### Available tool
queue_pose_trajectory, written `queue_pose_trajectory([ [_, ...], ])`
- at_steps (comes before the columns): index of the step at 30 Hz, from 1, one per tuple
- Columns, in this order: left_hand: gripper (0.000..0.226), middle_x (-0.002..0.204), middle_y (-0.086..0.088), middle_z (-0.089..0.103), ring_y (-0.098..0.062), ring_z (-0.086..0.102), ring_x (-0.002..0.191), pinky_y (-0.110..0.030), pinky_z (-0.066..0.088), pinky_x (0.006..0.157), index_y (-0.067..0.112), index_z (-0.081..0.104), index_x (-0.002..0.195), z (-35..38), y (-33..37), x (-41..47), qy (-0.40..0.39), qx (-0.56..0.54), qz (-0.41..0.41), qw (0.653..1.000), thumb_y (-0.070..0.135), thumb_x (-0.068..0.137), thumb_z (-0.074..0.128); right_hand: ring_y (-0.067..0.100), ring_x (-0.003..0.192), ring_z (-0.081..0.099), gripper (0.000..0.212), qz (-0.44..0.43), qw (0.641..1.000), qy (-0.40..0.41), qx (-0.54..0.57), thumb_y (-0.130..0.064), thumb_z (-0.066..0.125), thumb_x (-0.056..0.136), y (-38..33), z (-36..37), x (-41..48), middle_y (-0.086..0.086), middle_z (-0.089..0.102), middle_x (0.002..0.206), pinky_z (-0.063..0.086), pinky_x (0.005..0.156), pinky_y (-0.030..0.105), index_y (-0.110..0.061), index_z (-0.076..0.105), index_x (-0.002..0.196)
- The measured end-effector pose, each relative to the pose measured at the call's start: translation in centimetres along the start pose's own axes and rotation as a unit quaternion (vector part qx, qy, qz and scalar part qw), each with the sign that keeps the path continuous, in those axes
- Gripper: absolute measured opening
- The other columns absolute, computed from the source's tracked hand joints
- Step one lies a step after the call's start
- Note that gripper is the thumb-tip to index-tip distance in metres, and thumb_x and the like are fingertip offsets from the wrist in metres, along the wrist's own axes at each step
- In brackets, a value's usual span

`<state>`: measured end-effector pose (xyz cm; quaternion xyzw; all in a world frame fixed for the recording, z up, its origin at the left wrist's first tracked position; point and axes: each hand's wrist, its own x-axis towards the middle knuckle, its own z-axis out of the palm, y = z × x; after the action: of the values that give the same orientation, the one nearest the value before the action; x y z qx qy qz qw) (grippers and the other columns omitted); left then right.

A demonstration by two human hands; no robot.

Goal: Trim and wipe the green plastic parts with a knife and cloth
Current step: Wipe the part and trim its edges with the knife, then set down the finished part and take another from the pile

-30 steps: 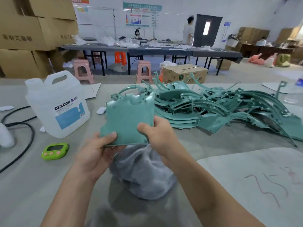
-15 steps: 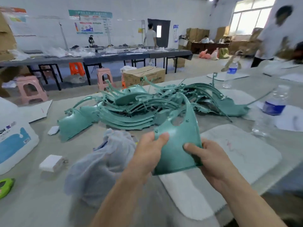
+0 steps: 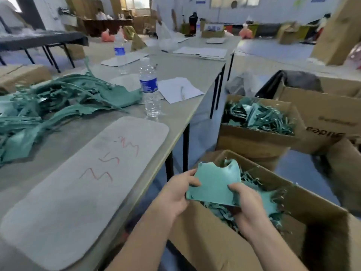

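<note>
I hold one flat green plastic part [image 3: 214, 184] with both hands over an open cardboard box [image 3: 320, 210] on the floor to the right of the table. My left hand [image 3: 176, 194] pinches its left edge and my right hand [image 3: 246, 204] grips its lower right corner. The box holds several more green parts [image 3: 269, 202]. A heap of untrimmed green parts [image 3: 58, 102] lies on the table at the left. No knife or cloth shows in this view.
A grey mat [image 3: 82, 184] with red scribbles lies on the table [image 3: 181, 118] near its right edge. A water bottle [image 3: 149, 89] stands beyond it, beside a sheet of paper [image 3: 179, 89]. A second box of green parts [image 3: 257, 122] stands further right.
My view and both hands have swung right, carrying the green part from above the table and the grey cloth to over the box beside the table. The cloth and the jug have left the view.
</note>
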<state>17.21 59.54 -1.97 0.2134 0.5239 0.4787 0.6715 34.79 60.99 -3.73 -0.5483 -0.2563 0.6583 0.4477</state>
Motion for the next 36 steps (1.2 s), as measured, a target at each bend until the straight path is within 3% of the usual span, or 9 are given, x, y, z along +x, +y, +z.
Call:
queue_pose_trajectory([
  [6, 0.041, 0.129, -0.017, 0.066, -0.037, 0.064, 0.115, -0.047, 0.049, 0.102, 0.006, 0.061, 0.136, 5.0, -7.1, 6.1, 0.058, 0.040, -0.111, 0.991, -0.001, 0.099, 0.044, 0.030, 0.076, 0.062, 0.006, 0.101, 0.987, 0.121, -0.023, 0.002, 0.065, 0.091, 1.9, -7.1, 2.8, 0.014, 0.068, 0.089, 0.045, 0.058, 0.037, -0.003, 0.065, 0.093],
  [9, 0.036, 0.116, -0.015, 0.070, -0.033, 0.067, 0.101, -0.040, 0.055, 0.085, 0.000, 0.060, 0.135, 6.4, -8.4, 7.6, 0.054, -0.023, -0.146, 0.988, 0.003, 0.102, 0.044, 0.036, 0.089, 0.065, 0.015, 0.152, 0.977, 0.152, 0.016, 0.004, 0.062, 0.092, 2.2, -8.9, 5.0, 0.018, 0.067, 0.102, 0.050, 0.062, 0.042, -0.002, 0.061, 0.105],
  [12, 0.048, 0.131, -0.012, 0.063, -0.029, 0.059, 0.120, -0.046, 0.047, 0.101, 0.005, 0.046, 0.148, 7.5, -7.4, 8.3, 0.032, -0.091, -0.139, 0.986, 0.024, 0.104, 0.052, 0.037, 0.105, 0.063, 0.026, 0.128, 0.969, 0.172, 0.120, -0.005, 0.062, 0.097, 0.2, -9.5, 8.0, 0.021, 0.064, 0.126, 0.055, 0.077, 0.047, -0.007, 0.059, 0.123],
  [15, 0.067, 0.166, -0.013, 0.023, -0.030, 0.024, 0.152, -0.051, 0.024, 0.121, 0.013, 0.020, 0.161, 7.8, -6.6, 8.0, 0.027, -0.069, -0.152, 0.986, 0.038, 0.105, 0.049, 0.041, 0.135, 0.052, 0.056, 0.203, 0.967, 0.114, 0.099, -0.031, 0.062, 0.101, -0.5, -8.8, 9.7, 0.022, 0.052, 0.149, 0.047, 0.106, 0.052, -0.004, 0.046, 0.147],
  [20, 0.057, 0.165, -0.003, 0.026, -0.024, 0.020, 0.154, -0.047, 0.028, 0.120, 0.019, 0.030, 0.158, 6.6, -6.3, 7.2, 0.039, 0.003, -0.159, 0.987, 0.041, 0.107, 0.041, 0.033, 0.105, 0.061, 0.041, 0.213, 0.974, 0.066, -0.030, -0.028, 0.058, 0.102, 2.7, -3.7, 8.8, 0.018, 0.065, 0.113, 0.052, 0.088, 0.047, 0.001, 0.056, 0.132],
  [22, 0.038, 0.135, 0.001, 0.053, -0.022, 0.051, 0.130, -0.033, 0.048, 0.086, 0.017, 0.055, 0.135, 6.2, -5.9, 6.8, 0.032, 0.005, -0.150, 0.988, 0.038, 0.107, 0.041, 0.027, 0.086, 0.064, 0.021, 0.195, 0.980, 0.038, -0.030, -0.021, 0.058, 0.100, 3.0, -0.8, 7.6, 0.014, 0.069, 0.097, 0.052, 0.071, 0.037, -0.002, 0.064, 0.105],
  [25, 0.026, 0.079, -0.003, 0.061, -0.017, 0.058, 0.072, -0.024, 0.043, 0.058, 0.012, 0.061, 0.083, 5.6, -4.0, 6.2, 0.110, 0.069, -0.061, 0.990, 0.028, 0.102, 0.053, 0.020, 0.049, 0.058, 0.016, 0.115, 0.993, 0.022, -0.013, -0.005, 0.056, 0.092, 1.8, 3.4, 5.7, 0.010, 0.063, 0.058, 0.044, 0.047, 0.024, -0.006, 0.063, 0.078],
  [30, 0.026, 0.082, -0.001, 0.075, -0.019, 0.070, 0.082, -0.027, 0.049, 0.065, 0.018, 0.076, 0.082, 4.2, 4.2, 3.2, 0.140, 0.159, 0.126, 0.969, 0.031, 0.095, 0.058, 0.022, 0.064, 0.055, 0.012, 0.017, 0.999, -0.032, 0.037, -0.005, 0.055, 0.098, -4.3, 10.9, 2.0, 0.011, 0.055, 0.070, 0.042, 0.051, 0.026, -0.004, 0.058, 0.086],
  [36, 0.031, 0.085, -0.006, 0.076, -0.030, 0.069, 0.087, -0.035, 0.055, 0.075, 0.022, 0.079, 0.077, -1.2, 15.0, -4.2, 0.298, 0.304, 0.324, 0.845, 0.025, 0.087, 0.051, 0.014, 0.058, 0.061, 0.017, -0.091, 0.982, -0.160, 0.049, 0.009, 0.060, 0.088, -8.5, 21.0, -5.1, 0.008, 0.068, 0.069, 0.051, 0.052, 0.024, -0.004, 0.071, 0.085],
])
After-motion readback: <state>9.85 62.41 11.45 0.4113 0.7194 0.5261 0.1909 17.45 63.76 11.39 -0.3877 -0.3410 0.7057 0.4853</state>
